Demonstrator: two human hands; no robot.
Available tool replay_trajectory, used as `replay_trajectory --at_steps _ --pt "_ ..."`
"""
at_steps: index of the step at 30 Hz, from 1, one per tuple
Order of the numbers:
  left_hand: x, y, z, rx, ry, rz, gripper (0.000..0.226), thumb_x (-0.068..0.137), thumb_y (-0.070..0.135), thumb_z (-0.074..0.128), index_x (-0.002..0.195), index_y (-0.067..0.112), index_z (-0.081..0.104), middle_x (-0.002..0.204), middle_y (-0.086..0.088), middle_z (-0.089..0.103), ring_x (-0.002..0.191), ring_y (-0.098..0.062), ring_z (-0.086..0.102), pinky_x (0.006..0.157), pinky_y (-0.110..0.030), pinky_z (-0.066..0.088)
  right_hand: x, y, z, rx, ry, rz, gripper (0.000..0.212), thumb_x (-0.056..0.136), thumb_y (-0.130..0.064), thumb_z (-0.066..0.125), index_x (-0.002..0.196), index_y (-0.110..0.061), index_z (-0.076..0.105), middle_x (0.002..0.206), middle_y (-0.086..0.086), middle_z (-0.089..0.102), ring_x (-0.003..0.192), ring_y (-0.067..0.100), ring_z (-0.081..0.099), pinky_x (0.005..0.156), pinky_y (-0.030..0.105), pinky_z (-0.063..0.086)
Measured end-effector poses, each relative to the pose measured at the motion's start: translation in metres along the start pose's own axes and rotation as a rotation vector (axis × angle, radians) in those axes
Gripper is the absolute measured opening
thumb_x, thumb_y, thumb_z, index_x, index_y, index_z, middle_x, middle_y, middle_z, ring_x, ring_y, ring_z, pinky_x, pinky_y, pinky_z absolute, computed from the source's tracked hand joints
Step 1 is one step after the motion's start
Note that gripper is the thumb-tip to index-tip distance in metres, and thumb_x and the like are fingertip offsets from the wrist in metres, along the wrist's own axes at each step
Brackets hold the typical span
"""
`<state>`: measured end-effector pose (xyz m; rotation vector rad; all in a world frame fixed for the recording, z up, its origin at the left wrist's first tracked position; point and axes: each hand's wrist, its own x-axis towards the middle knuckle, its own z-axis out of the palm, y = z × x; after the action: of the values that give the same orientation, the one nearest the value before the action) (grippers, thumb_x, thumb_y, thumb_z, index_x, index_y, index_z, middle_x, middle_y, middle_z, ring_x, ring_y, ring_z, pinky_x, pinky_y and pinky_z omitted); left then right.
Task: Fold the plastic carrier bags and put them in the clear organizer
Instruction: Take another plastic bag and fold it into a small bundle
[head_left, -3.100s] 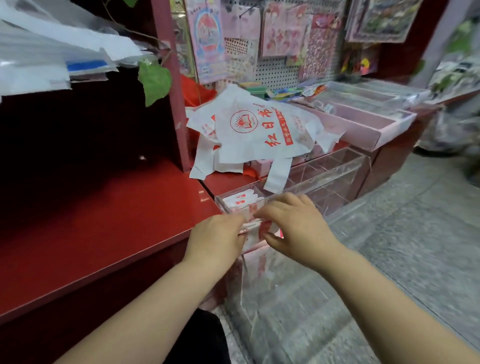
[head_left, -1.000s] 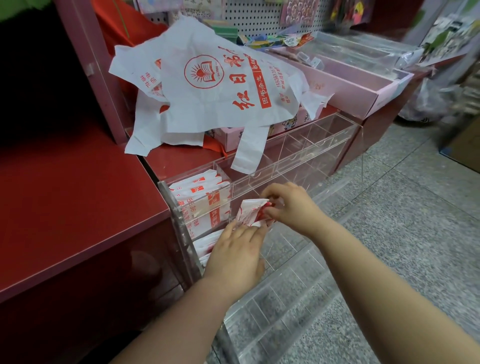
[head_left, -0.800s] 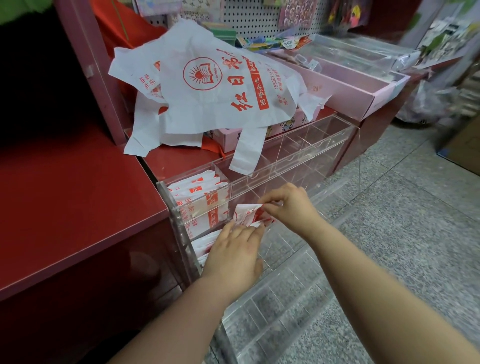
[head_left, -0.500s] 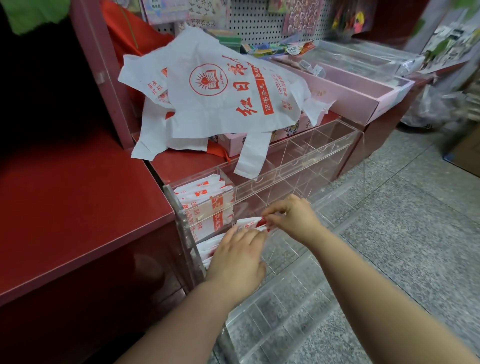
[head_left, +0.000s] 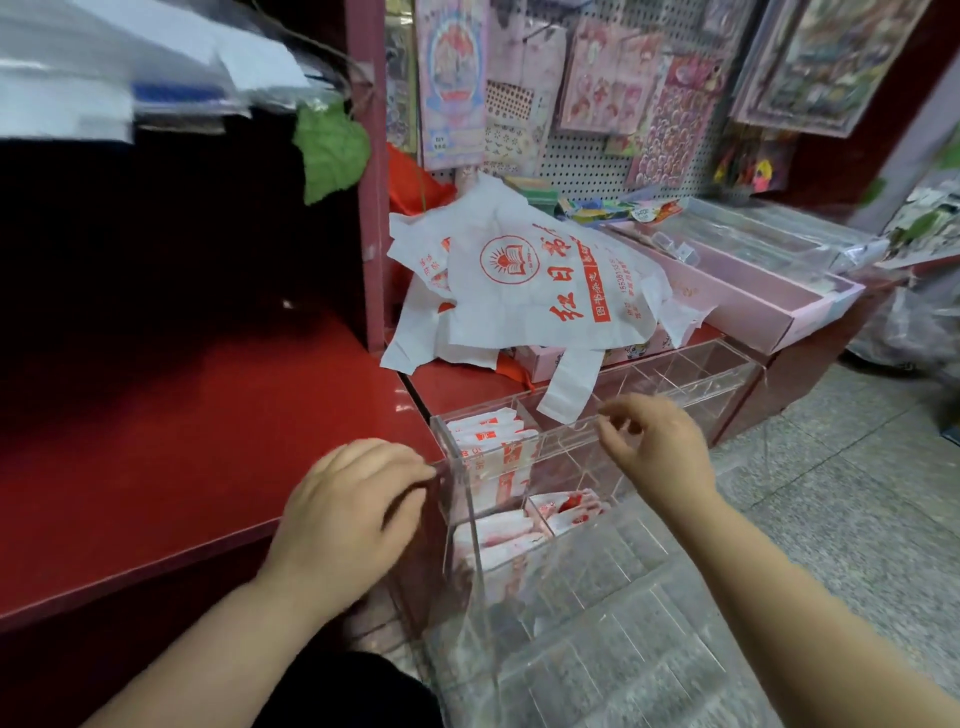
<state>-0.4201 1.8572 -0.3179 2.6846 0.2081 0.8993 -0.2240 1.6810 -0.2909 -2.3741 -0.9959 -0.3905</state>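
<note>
Beside the red surface (head_left: 182, 441), the left hand (head_left: 348, 514) is loosely curled and empty, its fingertips touching the near corner of the clear organizer (head_left: 722, 366). Its leftmost compartments hold folded bags (head_left: 488, 431); the others look empty. Behind it, the unfolded carrier bags (head_left: 530, 291) are still to fold, so much likely remains. The right hand (head_left: 654, 447), relaxed and empty, hovers over the front rim, with open floor (head_left: 831, 493) beyond.

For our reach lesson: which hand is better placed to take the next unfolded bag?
Probably the right hand: empty, raised over the clear organizer, nearest the dangling handle of the unfolded bags. The left hand sits lower, at the organizer's near corner.
</note>
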Motion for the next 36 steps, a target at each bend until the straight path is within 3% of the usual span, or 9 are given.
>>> replay_trajectory --at_steps 3,5,8,12,18,24,28,31,36 --pt "-0.004 -0.025 -0.026 0.196 -0.226 -0.248 0.062 0.085 0.054 0.028 0.114 0.015 0.066 0.117 -0.003 0.064 0.111 -0.022 0.059 0.096 -0.028 0.039 0.024 -0.027 0.006 -0.077 0.032 -0.075 0.030 0.082 -0.017 0.067 0.108 -0.004 0.064 0.103 0.011 0.065 0.098 0.029 0.055 0.085 0.037 0.042" --pt "-0.009 -0.038 -0.036 0.297 -0.375 -0.385 0.094 0.073 0.079 0.000 0.143 0.025 0.032 0.150 0.003 0.029 0.139 -0.014 0.024 0.113 -0.031 0.016 0.041 -0.045 0.022 -0.100 0.020 -0.148 0.042 0.081 -0.019 0.068 0.118 -0.002 0.058 0.119 0.014 0.058 0.112 0.032 0.050 0.095 0.037 0.036" --pt "-0.010 -0.046 -0.040 0.338 -0.491 -0.394 0.131 0.033 0.079 -0.039 0.147 0.033 0.005 0.156 0.011 0.000 0.142 -0.006 -0.004 0.113 -0.026 -0.003 0.068 -0.064 0.047 -0.157 -0.084 -0.201 0.056 0.085 -0.025 0.062 0.135 -0.008 0.042 0.142 0.009 0.039 0.131 0.025 0.032 0.106 0.030 0.021" --pt "-0.010 -0.047 -0.037 0.396 -0.482 -0.382 0.138 0.025 0.067 -0.053 0.147 0.034 0.001 0.156 0.011 -0.004 0.142 -0.006 -0.009 0.111 -0.026 -0.007 0.100 -0.062 0.070 -0.226 -0.118 -0.138 0.051 0.086 -0.023 0.060 0.132 -0.009 0.044 0.142 0.009 0.039 0.131 0.025 0.031 0.107 0.030 0.018" --pt "-0.014 -0.063 -0.030 0.388 -0.461 -0.367 0.083 0.091 0.060 -0.003 0.109 0.023 0.069 0.115 0.000 0.066 0.109 -0.016 0.062 0.089 -0.035 0.043 0.115 -0.064 0.076 -0.156 0.217 -0.169 0.016 0.073 -0.002 0.053 0.063 0.003 0.064 0.066 0.017 0.062 0.072 0.034 0.058 0.069 0.034 0.042" --pt "-0.012 -0.050 -0.042 0.212 -0.388 -0.422 0.130 0.037 0.083 -0.035 0.147 0.033 0.012 0.154 0.013 0.011 0.142 -0.006 0.008 0.111 -0.023 0.003 0.077 -0.099 0.048 0.249 0.549 -0.284 0.012 0.077 -0.003 0.054 0.075 0.003 0.064 0.071 0.019 0.065 0.073 0.021 0.052 0.064 0.025 0.034" --pt "-0.006 -0.045 -0.060 -0.630 0.041 -0.740 0.076 0.072 0.072 0.044 0.135 0.031 0.035 0.143 -0.001 0.040 0.122 -0.010 0.041 0.100 -0.021 0.025 0.027 -0.125 0.052 0.351 0.457 -0.425 0.017 0.077 -0.009 0.051 0.090 -0.015 0.059 0.082 0.019 0.067 0.088 0.018 0.050 0.077 0.026 0.043" --pt "0.000 -0.044 -0.068 -1.038 0.122 -0.854 0.068 0.077 0.059 0.040 0.136 0.025 0.034 0.130 -0.008 0.053 0.110 -0.016 0.051 0.104 -0.027 0.029 0.000 -0.154 0.061 0.378 0.310 -0.531 0.021 0.074 -0.011 0.048 0.083 -0.005 0.066 0.076 0.020 0.066 0.080 0.020 0.048 0.071 0.028 0.038" --pt "-0.015 -0.053 -0.091 -1.081 0.110 -0.973 0.037 0.088 0.025 0.055 0.124 0.021 0.047 0.100 -0.003 0.063 0.095 -0.016 0.058 0.097 -0.028 0.036 -0.023 -0.206 0.083 0.407 0.112 -0.598 0.018 0.079 -0.014 0.046 0.073 -0.007 0.062 0.065 0.012 0.062 0.063 0.028 0.056 0.062 0.032 0.036"
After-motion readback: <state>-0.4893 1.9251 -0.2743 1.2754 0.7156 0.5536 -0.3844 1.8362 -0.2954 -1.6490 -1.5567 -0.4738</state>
